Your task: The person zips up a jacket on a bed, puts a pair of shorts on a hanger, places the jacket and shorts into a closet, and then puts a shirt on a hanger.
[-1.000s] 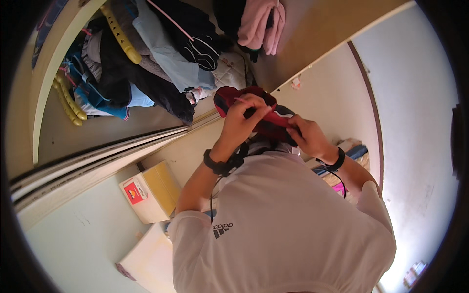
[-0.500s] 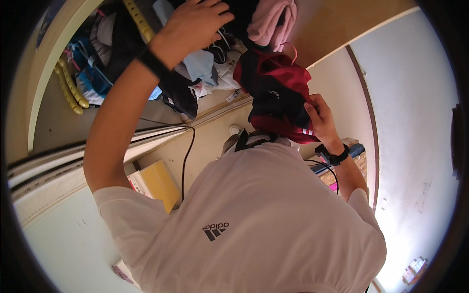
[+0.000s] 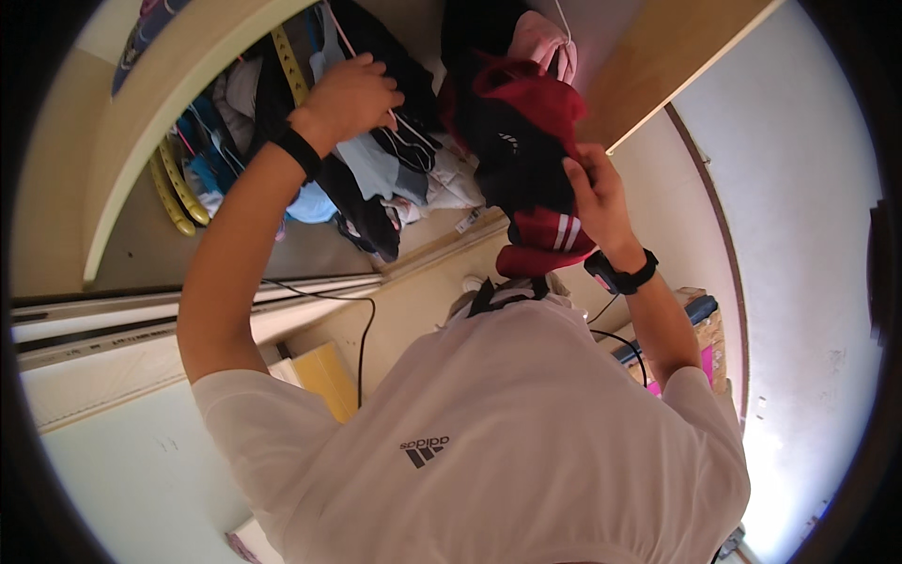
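My right hand [image 3: 601, 197] is closed on the edge of a red and black garment [image 3: 526, 160] with white stripes, pinching it between thumb and fingers. The garment hangs in folds in front of the wardrobe opening. My left hand [image 3: 349, 101] reaches in among the hanging clothes, its fingers bent over them beside a thin pink hanger [image 3: 340, 33]. What lies under those fingers is hidden. Just below that hand are a light blue-grey garment [image 3: 368, 167] and a black one [image 3: 366, 211].
Yellow hangers with holes [image 3: 171, 193] hang at the left of the wardrobe. A pink cloth [image 3: 540, 42] hangs behind the red and black garment. A wooden panel [image 3: 681, 61] stands at the right. Below the wardrobe's sliding track [image 3: 113, 324], a black cable [image 3: 365, 329] trails near a yellow box [image 3: 324, 376].
The red and black garment has shifted upward in view with my right hand, and its striped part now shows more. My left hand has come lower, its fingers bent over the clothes.
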Demonstrator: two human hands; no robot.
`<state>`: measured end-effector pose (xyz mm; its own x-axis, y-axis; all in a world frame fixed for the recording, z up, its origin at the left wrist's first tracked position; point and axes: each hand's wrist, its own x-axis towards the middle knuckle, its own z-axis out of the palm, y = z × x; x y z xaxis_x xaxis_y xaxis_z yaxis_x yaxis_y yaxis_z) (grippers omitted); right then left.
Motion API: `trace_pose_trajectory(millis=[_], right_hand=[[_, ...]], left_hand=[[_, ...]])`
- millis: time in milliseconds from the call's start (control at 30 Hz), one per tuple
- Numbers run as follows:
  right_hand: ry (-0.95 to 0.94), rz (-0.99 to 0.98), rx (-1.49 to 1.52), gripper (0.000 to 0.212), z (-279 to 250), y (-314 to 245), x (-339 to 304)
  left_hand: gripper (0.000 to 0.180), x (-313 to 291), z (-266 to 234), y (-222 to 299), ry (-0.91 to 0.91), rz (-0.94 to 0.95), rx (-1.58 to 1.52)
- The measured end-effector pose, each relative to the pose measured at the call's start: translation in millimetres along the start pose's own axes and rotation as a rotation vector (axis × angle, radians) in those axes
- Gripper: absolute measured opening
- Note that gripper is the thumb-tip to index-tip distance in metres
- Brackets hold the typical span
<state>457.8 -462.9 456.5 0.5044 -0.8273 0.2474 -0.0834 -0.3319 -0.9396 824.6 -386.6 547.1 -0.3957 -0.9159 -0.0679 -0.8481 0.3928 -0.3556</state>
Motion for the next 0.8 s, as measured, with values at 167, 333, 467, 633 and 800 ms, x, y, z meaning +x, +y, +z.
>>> trace_pose_trajectory(millis=[167, 333, 467, 633, 800], right_hand=[[0.093, -0.111, 0.138, 0.015, 34.5, -9.6, 43.5], [0.165, -0.234, -0.073, 0.016, 44.8, -27.5, 74.7], [0.076, -0.508, -0.091, 0.018, 73.7, -37.8, 109.0], [0.006, -0.527, -0.112, 0.022, 105.1, -63.2, 163.7], [0.014, -0.598, -0.242, 0.029, 105.5, -51.2, 204.9]], left_hand=[[0.031, 12.7, -18.3, 5.8, -0.09, -0.034, -0.027], [0.04, 31.3, -20.7, 14.0, -0.189, -0.105, -0.137], [0.041, 26.2, -13.7, 12.9, -0.165, -0.105, -0.113], [0.041, 25.9, -22.2, 4.5, -0.213, -0.236, -0.075], [0.042, 59.6, -8.8, 22.1, -0.288, -0.334, -0.163]])
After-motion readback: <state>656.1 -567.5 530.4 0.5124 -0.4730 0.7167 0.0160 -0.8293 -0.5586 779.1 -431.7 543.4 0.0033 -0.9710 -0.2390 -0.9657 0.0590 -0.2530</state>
